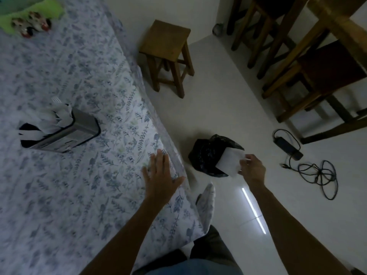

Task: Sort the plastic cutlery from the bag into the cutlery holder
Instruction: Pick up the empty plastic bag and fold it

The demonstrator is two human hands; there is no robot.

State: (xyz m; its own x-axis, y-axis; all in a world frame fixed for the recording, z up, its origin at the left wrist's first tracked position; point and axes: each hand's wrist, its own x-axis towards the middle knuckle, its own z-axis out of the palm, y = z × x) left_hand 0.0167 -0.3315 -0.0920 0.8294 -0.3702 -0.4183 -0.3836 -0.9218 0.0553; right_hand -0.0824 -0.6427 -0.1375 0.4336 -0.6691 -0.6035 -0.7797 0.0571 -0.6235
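Observation:
A grey cutlery holder (65,132) stands on the floral bedsheet (69,195) at the left, with white plastic cutlery (57,116) sticking out of its compartments. On the white floor beside the bed sits a black plastic bag (206,153). My right hand (251,165) is shut on a white packet (230,161) held over the bag's mouth. My left hand (160,171) rests flat on the bed's edge, fingers spread, holding nothing.
A small wooden stool (166,54) stands beyond the bag. Wooden chairs and a table (317,66) fill the upper right. A black charger with a tangled cable (309,165) lies on the floor at the right. A green cloth with toys (29,20) is at the bed's far corner.

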